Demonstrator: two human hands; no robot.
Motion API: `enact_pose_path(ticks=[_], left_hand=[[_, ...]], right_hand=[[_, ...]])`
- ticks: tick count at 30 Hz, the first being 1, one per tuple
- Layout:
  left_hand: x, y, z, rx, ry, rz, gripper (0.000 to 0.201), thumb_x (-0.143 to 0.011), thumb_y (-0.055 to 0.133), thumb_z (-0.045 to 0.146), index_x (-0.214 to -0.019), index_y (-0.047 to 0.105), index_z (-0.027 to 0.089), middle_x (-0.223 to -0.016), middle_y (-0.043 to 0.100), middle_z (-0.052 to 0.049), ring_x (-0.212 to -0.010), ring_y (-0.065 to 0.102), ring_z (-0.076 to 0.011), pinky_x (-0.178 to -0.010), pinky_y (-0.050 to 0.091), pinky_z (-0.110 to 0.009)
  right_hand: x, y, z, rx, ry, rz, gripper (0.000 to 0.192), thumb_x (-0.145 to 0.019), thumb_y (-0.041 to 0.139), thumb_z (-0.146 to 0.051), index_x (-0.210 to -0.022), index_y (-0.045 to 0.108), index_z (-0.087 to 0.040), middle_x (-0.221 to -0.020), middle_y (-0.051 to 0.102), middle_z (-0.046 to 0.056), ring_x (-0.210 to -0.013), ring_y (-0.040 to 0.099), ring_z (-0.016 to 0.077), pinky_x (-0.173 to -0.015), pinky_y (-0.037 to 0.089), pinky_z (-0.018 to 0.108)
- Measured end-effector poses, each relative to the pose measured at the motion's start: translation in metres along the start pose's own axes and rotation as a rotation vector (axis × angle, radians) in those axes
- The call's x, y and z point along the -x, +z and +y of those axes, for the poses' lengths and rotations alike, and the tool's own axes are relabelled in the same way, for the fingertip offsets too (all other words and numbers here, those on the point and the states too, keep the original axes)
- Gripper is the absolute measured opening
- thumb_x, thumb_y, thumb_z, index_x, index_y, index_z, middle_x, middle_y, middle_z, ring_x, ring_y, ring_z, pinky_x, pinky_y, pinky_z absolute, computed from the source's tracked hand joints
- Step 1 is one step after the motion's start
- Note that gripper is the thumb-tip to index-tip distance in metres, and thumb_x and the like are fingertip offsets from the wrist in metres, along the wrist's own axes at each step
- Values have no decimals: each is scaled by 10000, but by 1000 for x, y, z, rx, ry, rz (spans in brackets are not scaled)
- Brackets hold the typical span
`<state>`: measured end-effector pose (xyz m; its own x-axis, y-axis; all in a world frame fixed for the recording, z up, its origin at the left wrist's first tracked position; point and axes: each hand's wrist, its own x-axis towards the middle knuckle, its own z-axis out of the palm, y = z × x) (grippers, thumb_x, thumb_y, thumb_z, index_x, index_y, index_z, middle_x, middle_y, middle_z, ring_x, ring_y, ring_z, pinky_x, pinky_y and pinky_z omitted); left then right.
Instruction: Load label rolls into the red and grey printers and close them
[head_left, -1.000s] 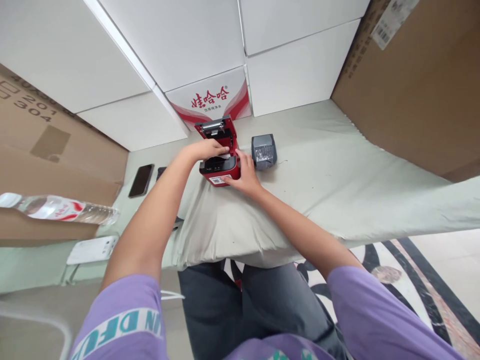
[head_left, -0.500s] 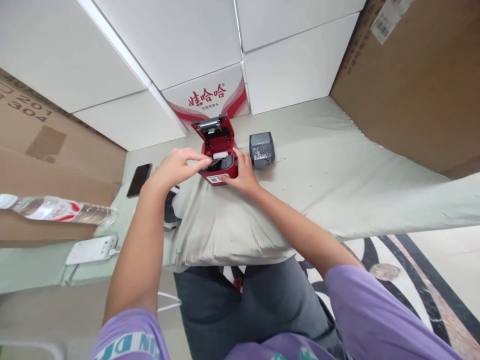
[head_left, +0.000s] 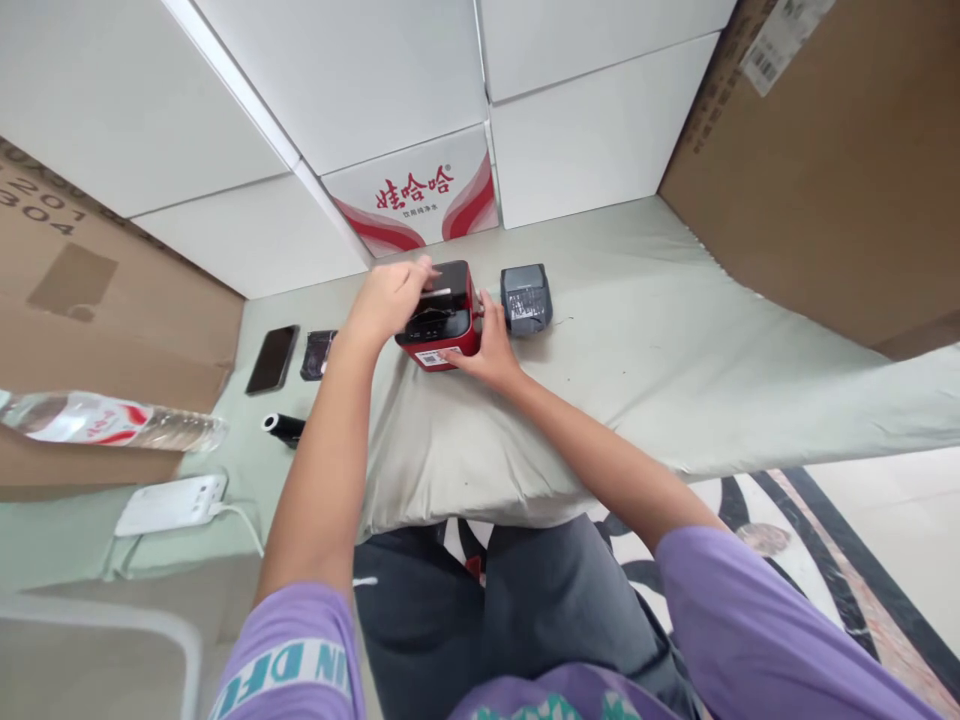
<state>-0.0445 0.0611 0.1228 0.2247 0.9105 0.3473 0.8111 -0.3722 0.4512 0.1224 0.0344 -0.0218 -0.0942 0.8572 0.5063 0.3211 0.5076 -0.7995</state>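
A small red and black thermal printer (head_left: pixel 442 330) stands on the cloth-covered table, a white label with a square code on its front. Its black lid (head_left: pixel 452 276) is lowered, with a strip of white paper showing at the front edge. My left hand (head_left: pixel 390 300) has its bent fingers on the lid's left side. My right hand (head_left: pixel 491 345) grips the printer's right side, thumb across the front and fingers along the side. Just right of that hand sits a dark grey boxy device (head_left: pixel 526 299) with a worn label.
At the left lie a dark phone (head_left: pixel 273 360), a small black flat item (head_left: pixel 318 355), a black cylinder (head_left: pixel 283 429) partly behind my forearm, and a white power bank (head_left: pixel 171 505) with a cable. A water bottle (head_left: pixel 112 420) and cardboard box (head_left: pixel 817 180) flank the table; white boxes (head_left: pixel 592 130) stand behind.
The printer's lid has swung down from upright, covering the paper inside. My left hand has moved up and right from the front rim onto the lid. My right hand stays on the side.
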Motion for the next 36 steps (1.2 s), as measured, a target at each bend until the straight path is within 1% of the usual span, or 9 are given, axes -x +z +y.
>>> enact_pose_path(ticks=[2, 4, 9, 14, 18, 21, 29, 34, 36], left_hand=[[16, -1, 3, 49, -68, -49, 756, -1023, 283, 710, -1026, 828, 186, -1039, 806, -117, -1066, 716, -285, -1058, 518, -417], [28, -1, 3, 96, -129, -57, 805, -1016, 242, 734, -990, 837, 193, -1002, 812, -109, -1029, 726, -282, -1021, 536, -417], [39, 8, -7, 141, -73, 37, 781, -1043, 195, 680, -1098, 812, 205, -1135, 800, -95, -1161, 705, -278, -1079, 498, -415], [44, 21, -25, 116, 21, 100, 449, -1001, 466, 534, -1064, 765, 204, -1127, 786, -88, -1075, 708, -267, -1020, 525, -407], [46, 25, -40, 85, 93, 84, 288, -945, 565, 397, -1125, 727, 241, -1203, 775, -69, -1144, 685, -265, -1146, 444, -471], [47, 27, -43, 23, 126, 68, 300, -976, 525, 422, -1165, 695, 262, -1214, 767, -56, -1158, 674, -261, -1228, 340, -510], [51, 40, -41, 3, 128, 149, 387, -1047, 379, 499, -1124, 660, 243, -1122, 743, -63, -1128, 663, -253, -1216, 330, -459], [60, 48, -37, 188, 68, 168, 447, -1005, 443, 580, -1211, 646, 240, -1221, 724, -102, -1205, 655, -283, -1157, 423, -463], [66, 57, -35, 302, 22, 258, 558, -980, 467, 653, -1334, 589, 239, -1363, 664, -126, -1331, 600, -293, -1181, 417, -450]], right_hand=[[0, 0, 0, 5, -18, 2, 1324, -703, 828, -704, -1674, 72, -218, -1642, 314, 219, -1546, 329, 387, -1254, 348, 582], [0, -1, -1, 6, -56, -4, 1242, -741, 790, -718, -1672, 126, -234, -1652, 302, 200, -1553, 324, 368, -1267, 335, 559], [0, -5, -2, 29, -69, -28, 1081, -779, 741, -734, -1639, 274, -273, -1605, 369, 168, -1504, 386, 349, -1259, 345, 549], [-1, -7, -2, 41, -77, -29, 1049, -766, 767, -704, -1612, 321, -274, -1558, 434, 167, -1457, 433, 353, -1240, 362, 562], [-1, -7, -2, 36, -92, -21, 1044, -766, 773, -703, -1603, 326, -269, -1552, 444, 170, -1448, 445, 353, -1236, 365, 562], [-1, -6, -3, 35, -88, -15, 1030, -767, 765, -720, -1592, 333, -279, -1546, 451, 164, -1446, 449, 355, -1231, 370, 573], [-4, -10, -4, 14, -94, -22, 966, -738, 766, -759, -1498, 437, -261, -1510, 486, 170, -1433, 469, 353, -1220, 395, 571], [-3, -13, -7, 18, -87, -30, 971, -747, 737, -785, -1505, 439, -256, -1522, 495, 173, -1437, 478, 354, -1222, 397, 562], [-2, -13, -6, 14, -74, -45, 1027, -756, 716, -802, -1561, 384, -259, -1560, 479, 175, -1446, 477, 363, -1219, 398, 570]])
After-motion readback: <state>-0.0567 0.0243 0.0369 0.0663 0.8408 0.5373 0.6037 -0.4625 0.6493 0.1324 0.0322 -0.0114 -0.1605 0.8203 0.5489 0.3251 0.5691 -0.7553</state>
